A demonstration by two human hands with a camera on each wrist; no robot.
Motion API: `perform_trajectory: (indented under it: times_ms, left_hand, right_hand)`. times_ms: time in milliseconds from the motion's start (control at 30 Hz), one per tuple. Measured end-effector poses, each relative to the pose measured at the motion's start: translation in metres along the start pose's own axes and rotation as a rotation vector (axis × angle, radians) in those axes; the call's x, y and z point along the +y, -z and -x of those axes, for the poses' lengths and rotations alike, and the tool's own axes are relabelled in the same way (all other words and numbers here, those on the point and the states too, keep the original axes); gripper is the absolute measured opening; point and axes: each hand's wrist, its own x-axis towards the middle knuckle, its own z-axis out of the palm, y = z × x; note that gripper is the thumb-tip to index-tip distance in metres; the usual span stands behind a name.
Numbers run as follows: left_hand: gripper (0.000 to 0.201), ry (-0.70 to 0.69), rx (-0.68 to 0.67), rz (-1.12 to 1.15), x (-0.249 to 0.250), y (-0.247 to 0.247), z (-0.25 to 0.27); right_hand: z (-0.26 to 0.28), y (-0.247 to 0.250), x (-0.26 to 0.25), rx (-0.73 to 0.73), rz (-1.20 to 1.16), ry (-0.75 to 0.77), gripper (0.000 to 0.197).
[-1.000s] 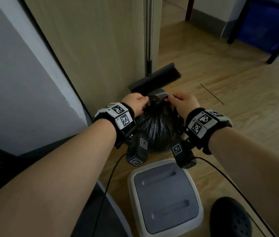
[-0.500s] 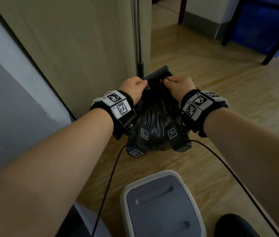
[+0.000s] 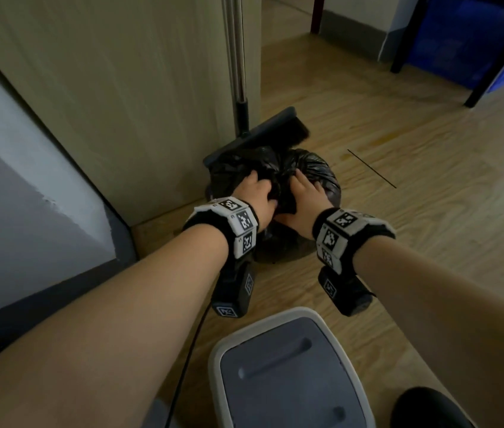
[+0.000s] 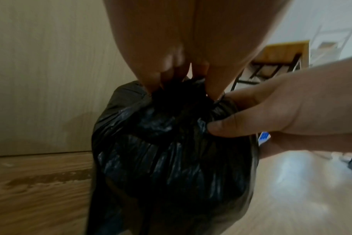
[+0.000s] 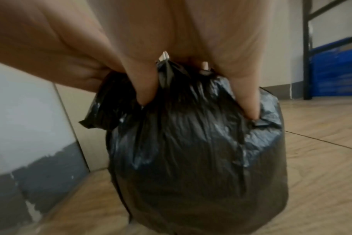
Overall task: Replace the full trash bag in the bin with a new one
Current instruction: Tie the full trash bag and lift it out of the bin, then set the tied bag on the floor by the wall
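Note:
A full black trash bag [image 3: 321, 177] appears to sit on the wooden floor beside the wall, just in front of a broom head. My left hand [image 3: 260, 186] grips the gathered top of the bag from the left, and my right hand [image 3: 300, 186] grips it from the right. In the left wrist view my left fingers [image 4: 155, 79] dig into the bunched neck of the bag [image 4: 171, 151], and the right hand's thumb [image 4: 221, 128] pinches the plastic. In the right wrist view my right fingers [image 5: 145, 93] curl into the crumpled top of the bag [image 5: 191, 151]. The bin [image 3: 290, 375] stands nearer me with its grey lid down.
A broom [image 3: 256, 134] with a metal handle [image 3: 235, 57] leans on the wooden panel behind the bag. A black shoe [image 3: 429, 409] is at the bottom right. A blue crate [image 3: 460, 35] under a dark frame stands far right. Open wood floor [image 3: 429, 211] lies to the right.
Both hands have come down with the bag, which was hanging from them and now reaches the floor by the broom head. The hands have closed in on its gathered neck.

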Motion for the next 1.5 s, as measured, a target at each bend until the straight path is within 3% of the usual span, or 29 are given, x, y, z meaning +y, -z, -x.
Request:
perform_trajectory:
  times_ms: [167,433,567,733,967,1267,1500]
  left_hand:
    - [0.049,-0.058,0.004,-0.108,-0.017,-0.026,-0.012]
    - [0.049,-0.07,-0.046,-0.159,-0.015,-0.035,-0.014]
    - [0.049,-0.068,-0.001,-0.108,-0.012,-0.026,-0.007]
    - [0.056,-0.065,0.204,-0.039,-0.015,-0.015,0.008]
    - [0.064,-0.018,0.056,-0.151,-0.027,-0.028,0.006]
    - [0.072,-0.021,0.063,-0.108,-0.021,-0.005,0.027]
    - [0.066,0.009,0.113,-0.11,-0.016,0.046,0.099]
  right_hand:
    - [-0.029,-0.026,0.01,-0.023,-0.029,-0.033,0.067]
    - [-0.039,-0.032,0.022,0.033,-0.124,-0.066,0.062]
    - [-0.016,-0.029,0.018,0.184,-0.245,-0.07,0.065]
    - [0.009,-0.034,0.011,0.382,-0.335,-0.164,0.078]
    - [0.006,-0.044,0.013,0.189,-0.239,-0.132,0.09]
    - [0.028,-0.024,0.004,0.232,-0.241,-0.184,0.1]
    - [0.09,0.02,-0.038,0.25,-0.174,-0.143,0.098]
